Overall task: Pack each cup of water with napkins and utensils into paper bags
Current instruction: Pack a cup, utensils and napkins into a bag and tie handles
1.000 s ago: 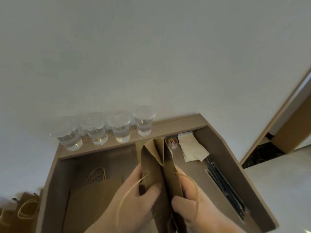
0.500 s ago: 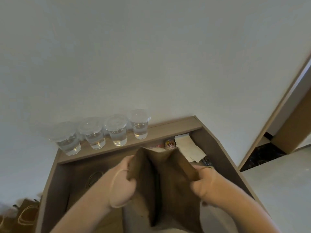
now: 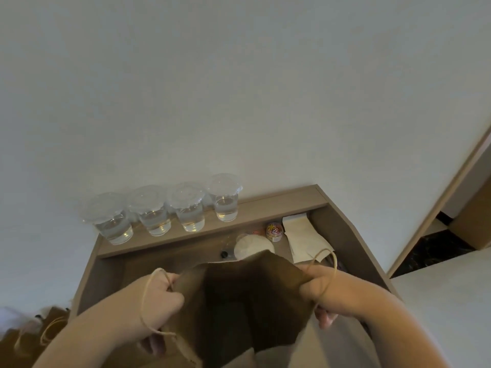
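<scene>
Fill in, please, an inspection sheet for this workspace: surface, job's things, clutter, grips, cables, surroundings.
surface: brown desk with raised back shelf.
job's things: four lidded cups of water in a row on the shelf; paper bag held open; white napkins at right; utensils not visible.
clutter: tub of coloured paper clips; white round item behind the bag.
grips: left hand holds the bag's left rim, right hand its right rim.
cables: nothing seen.
surroundings: white wall; door frame at right; more paper bags lower left.
</scene>
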